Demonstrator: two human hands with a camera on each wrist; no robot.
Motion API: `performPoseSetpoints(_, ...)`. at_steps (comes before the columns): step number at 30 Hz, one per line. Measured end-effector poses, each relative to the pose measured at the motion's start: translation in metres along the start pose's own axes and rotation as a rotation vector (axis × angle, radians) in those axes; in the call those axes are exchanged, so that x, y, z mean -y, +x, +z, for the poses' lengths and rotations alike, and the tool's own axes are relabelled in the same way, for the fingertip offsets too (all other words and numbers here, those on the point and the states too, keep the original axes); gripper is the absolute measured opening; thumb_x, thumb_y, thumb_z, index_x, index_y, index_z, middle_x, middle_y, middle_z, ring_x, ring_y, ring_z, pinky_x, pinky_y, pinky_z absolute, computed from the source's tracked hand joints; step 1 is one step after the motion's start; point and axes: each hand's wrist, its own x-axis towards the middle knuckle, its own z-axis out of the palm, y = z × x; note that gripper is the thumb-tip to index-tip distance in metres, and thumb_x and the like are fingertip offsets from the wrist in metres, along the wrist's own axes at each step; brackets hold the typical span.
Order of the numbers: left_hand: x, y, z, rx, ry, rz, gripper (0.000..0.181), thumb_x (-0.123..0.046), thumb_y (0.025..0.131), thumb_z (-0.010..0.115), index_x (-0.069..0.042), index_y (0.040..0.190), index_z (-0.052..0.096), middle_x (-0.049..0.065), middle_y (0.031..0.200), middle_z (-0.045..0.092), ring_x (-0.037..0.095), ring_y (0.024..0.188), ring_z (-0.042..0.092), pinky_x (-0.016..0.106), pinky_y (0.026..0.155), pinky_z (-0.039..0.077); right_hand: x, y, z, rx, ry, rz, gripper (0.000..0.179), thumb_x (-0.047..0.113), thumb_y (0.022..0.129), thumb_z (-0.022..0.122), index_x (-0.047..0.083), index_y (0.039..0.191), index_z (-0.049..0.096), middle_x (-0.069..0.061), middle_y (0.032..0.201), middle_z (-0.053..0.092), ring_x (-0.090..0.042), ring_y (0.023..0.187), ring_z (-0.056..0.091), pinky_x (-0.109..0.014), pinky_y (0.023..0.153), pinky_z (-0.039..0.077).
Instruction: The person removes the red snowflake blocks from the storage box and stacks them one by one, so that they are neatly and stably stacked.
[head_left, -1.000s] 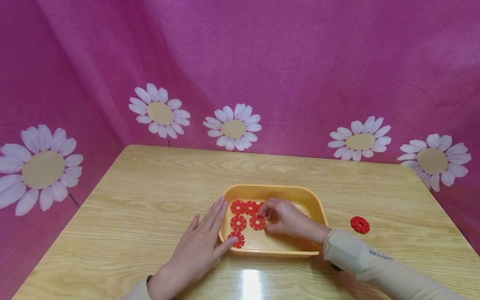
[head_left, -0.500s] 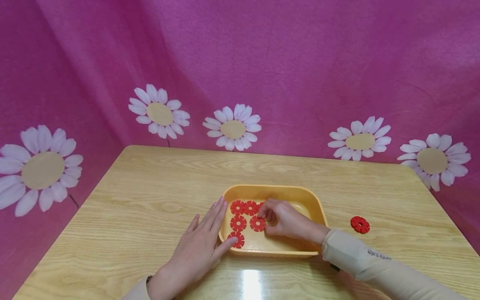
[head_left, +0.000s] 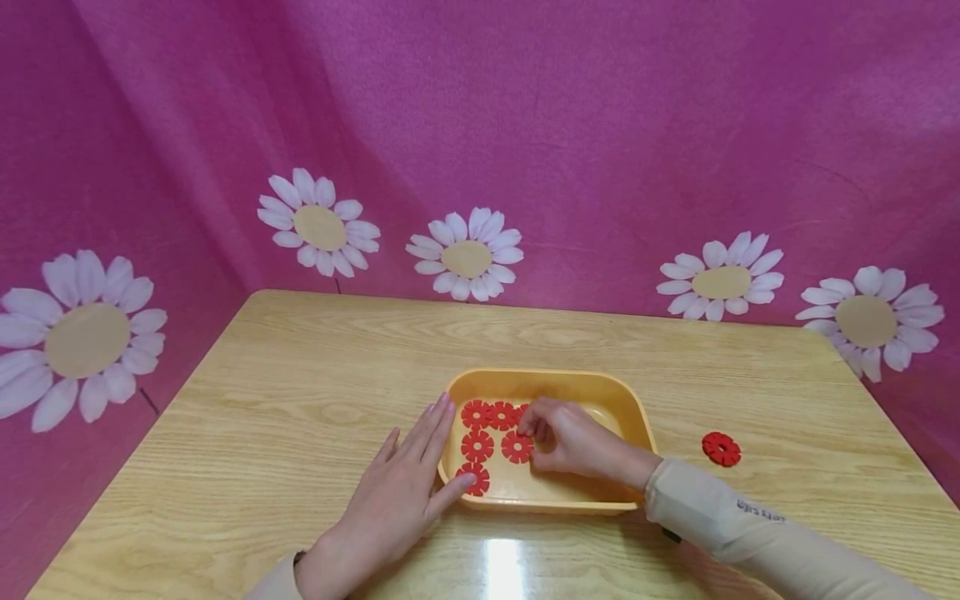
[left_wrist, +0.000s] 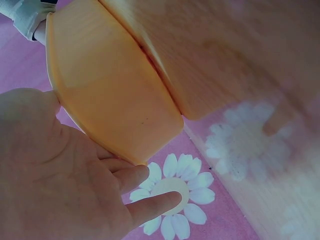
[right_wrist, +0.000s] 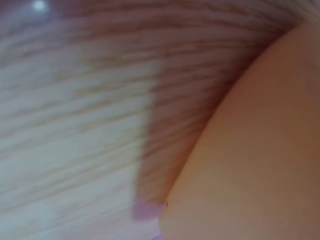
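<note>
Several red flower-shaped notched discs [head_left: 477, 446] lie in a yellow plastic tray [head_left: 551, 506], in a column down its left side and along the back. My right hand [head_left: 577, 437] reaches over the tray and pinches another red notched disc [head_left: 516, 448] at its right edge; the fingers partly cover a disc behind it. My left hand [head_left: 401, 492] lies with straight fingers along the tray's left wall, the thumb over the front-left disc [head_left: 474, 481]. The left wrist view has the left palm [left_wrist: 65, 170] against the tray's outer wall [left_wrist: 115, 80]. No hand shows in the right wrist view.
One or more red notched discs [head_left: 722, 449] lie on the wooden table [head_left: 337, 350], right of the tray. A pink curtain [head_left: 525, 125] printed with white daisies hangs behind and beside the table. The right wrist view shows the tray wall [right_wrist: 260, 140] close up.
The disc at my right fingers has shifted very slightly to the right and nearer. My left hand and the tray stay where they were.
</note>
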Motion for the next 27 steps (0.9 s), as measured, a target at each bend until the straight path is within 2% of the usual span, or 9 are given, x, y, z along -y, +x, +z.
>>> performPoseSetpoints(9, 0.000, -0.001, 0.000, -0.019, 0.002, 0.014, 0.083, -0.059, 0.097, 0.047, -0.011, 0.158, 0.017, -0.002, 0.164, 0.009, 0.019, 0.149, 0.015, 0.057, 0.114, 0.023, 0.004, -0.002, -0.003, 0.033, -0.001, 0.042, 0.027, 0.004, 0.073, 0.079, 0.006, 0.095, 0.064, 0.004, 0.086, 0.063, -0.009, 0.076, 0.058, -0.023, 0.069, 0.053)
performPoseSetpoints(14, 0.001, -0.001, 0.000, -0.015, 0.000, 0.012, 0.084, -0.059, 0.097, 0.048, -0.011, 0.158, 0.017, -0.001, 0.164, 0.009, 0.020, 0.149, 0.015, 0.057, 0.114, 0.023, 0.006, -0.005, -0.007, 0.021, -0.011, 0.057, 0.029, 0.004, 0.073, 0.080, 0.006, 0.097, 0.065, 0.004, 0.088, 0.064, -0.010, 0.078, 0.059, -0.023, 0.071, 0.054)
performPoseSetpoints(19, 0.000, 0.000, 0.000, -0.002, -0.002, 0.005, 0.085, -0.060, 0.096, 0.048, -0.011, 0.158, 0.017, -0.001, 0.164, 0.009, 0.021, 0.149, 0.015, 0.057, 0.114, 0.022, 0.007, -0.009, -0.012, -0.015, -0.028, 0.020, 0.028, 0.002, 0.072, 0.079, 0.005, 0.096, 0.065, 0.003, 0.088, 0.065, -0.011, 0.078, 0.061, -0.024, 0.069, 0.054)
performPoseSetpoints(27, 0.000, -0.001, -0.001, -0.010, -0.003, 0.012, 0.083, -0.057, 0.096, 0.050, -0.010, 0.157, 0.019, 0.001, 0.164, 0.012, 0.023, 0.148, 0.018, 0.058, 0.113, 0.024, 0.006, -0.017, -0.027, -0.097, 0.004, -0.054, 0.027, -0.004, 0.071, 0.077, 0.003, 0.093, 0.065, 0.000, 0.085, 0.065, -0.013, 0.073, 0.061, -0.025, 0.065, 0.054)
